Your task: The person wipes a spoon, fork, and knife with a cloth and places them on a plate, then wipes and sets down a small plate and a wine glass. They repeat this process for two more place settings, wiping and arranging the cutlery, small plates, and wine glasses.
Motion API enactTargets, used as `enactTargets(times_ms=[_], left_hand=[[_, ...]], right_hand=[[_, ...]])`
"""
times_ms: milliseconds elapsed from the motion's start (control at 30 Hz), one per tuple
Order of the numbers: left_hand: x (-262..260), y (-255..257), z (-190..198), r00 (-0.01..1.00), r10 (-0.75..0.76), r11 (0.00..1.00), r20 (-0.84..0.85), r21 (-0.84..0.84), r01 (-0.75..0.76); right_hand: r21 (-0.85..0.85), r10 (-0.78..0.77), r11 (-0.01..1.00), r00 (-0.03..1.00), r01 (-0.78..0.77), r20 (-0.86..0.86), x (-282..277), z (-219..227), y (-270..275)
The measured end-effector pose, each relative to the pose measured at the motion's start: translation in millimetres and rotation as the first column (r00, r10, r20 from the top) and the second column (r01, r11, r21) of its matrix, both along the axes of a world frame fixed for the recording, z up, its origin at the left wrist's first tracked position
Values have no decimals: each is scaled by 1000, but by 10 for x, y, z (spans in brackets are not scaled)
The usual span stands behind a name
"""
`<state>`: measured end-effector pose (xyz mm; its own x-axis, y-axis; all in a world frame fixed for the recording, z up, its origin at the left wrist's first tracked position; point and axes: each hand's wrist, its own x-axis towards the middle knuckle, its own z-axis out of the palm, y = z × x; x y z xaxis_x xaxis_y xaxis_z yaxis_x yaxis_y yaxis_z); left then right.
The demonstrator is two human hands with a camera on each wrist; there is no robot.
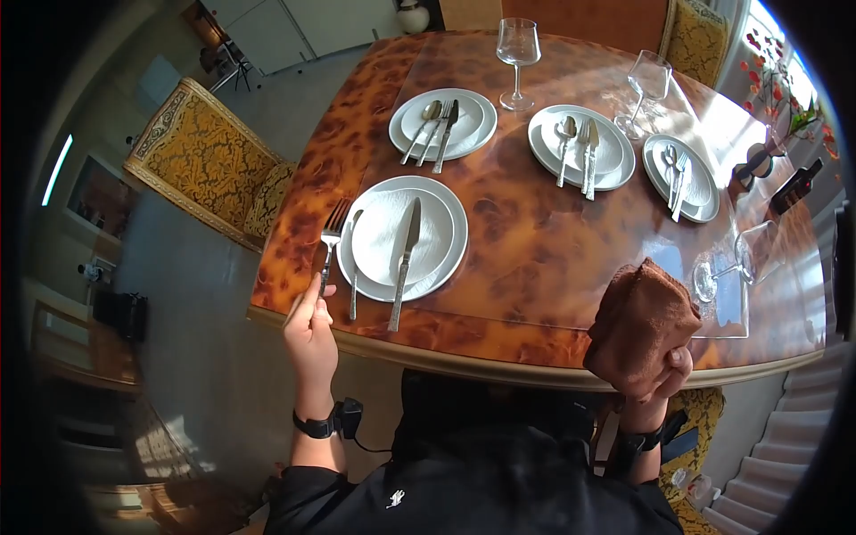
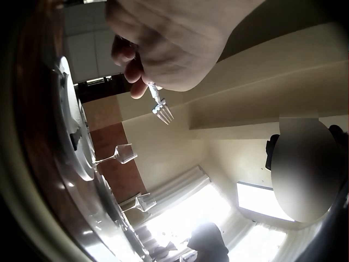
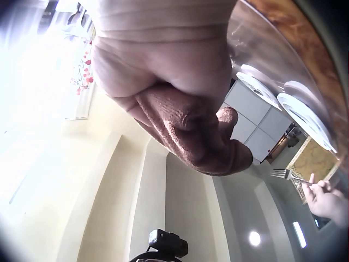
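My left hand [image 1: 310, 328] pinches a silver fork [image 1: 332, 234] by its patterned handle, tines pointing away from me. It is held at the left side of the nearest plate [image 1: 457, 227], which has a smaller white plate [image 1: 382, 239] stacked on it. A knife [image 1: 407, 259] lies across the right of this stack, and a slim spoon-like piece [image 1: 355, 272] lies along its left edge. My right hand [image 1: 675, 373] grips a folded brown cloth [image 1: 644, 321] over the table's front right. In the right wrist view the cloth [image 3: 188, 134] bunches under the palm, hiding most fingers.
Three more plate settings with cutlery stand farther back, one being this plate [image 1: 486, 134]. Wine glasses stand at the back [image 1: 518, 53] and right, near a dark bottle [image 1: 796, 185]. A clear sheet covers part of the glossy table [image 1: 526, 259]. A gold-patterned chair [image 1: 209, 160] stands left.
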<state>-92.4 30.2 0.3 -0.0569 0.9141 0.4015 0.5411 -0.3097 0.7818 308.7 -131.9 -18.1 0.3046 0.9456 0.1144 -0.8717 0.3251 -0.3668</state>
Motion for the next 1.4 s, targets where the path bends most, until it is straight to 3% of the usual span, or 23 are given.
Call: enactTargets(times_ms=[33, 133, 167, 233, 367, 567, 967, 1267, 1400], left_hand=[[-119, 112, -22, 994, 109, 990, 26, -87, -107], [-397, 471, -225, 973, 36, 976, -226, 218, 14], [-390, 505, -227, 959, 88, 994, -271, 79, -69], [-335, 599, -273, 920, 135, 989, -368, -3, -147], [-316, 749, -497, 895, 148, 989, -421, 43, -143], [-262, 736, -461, 930, 107, 992, -352, -18, -121], [-164, 679, -405, 913, 82, 982, -400, -122, -142], [-215, 710, -559, 968, 24, 936, -248, -334, -109], [-199, 691, -528, 961, 6, 915, -275, -386, -116]], right_hand=[[9, 1, 1000, 1000, -1, 1, -3, -21, -5], [-59, 10, 998, 999, -12, -34, -48, -130, -52], [-79, 17, 997, 999, -20, -41, -61, -173, -60], [-102, 24, 994, 999, -29, -49, -87, -239, -82], [-128, 10, 992, 998, -17, -55, -110, -304, -147], [-145, 7, 989, 1000, -10, -21, -92, -254, -150], [-192, -12, 981, 999, 5, -35, -107, -258, -123], [-236, 0, 972, 997, -17, -71, -55, -342, -163], [-220, 29, 974, 994, -52, -107, -105, -314, -130]])
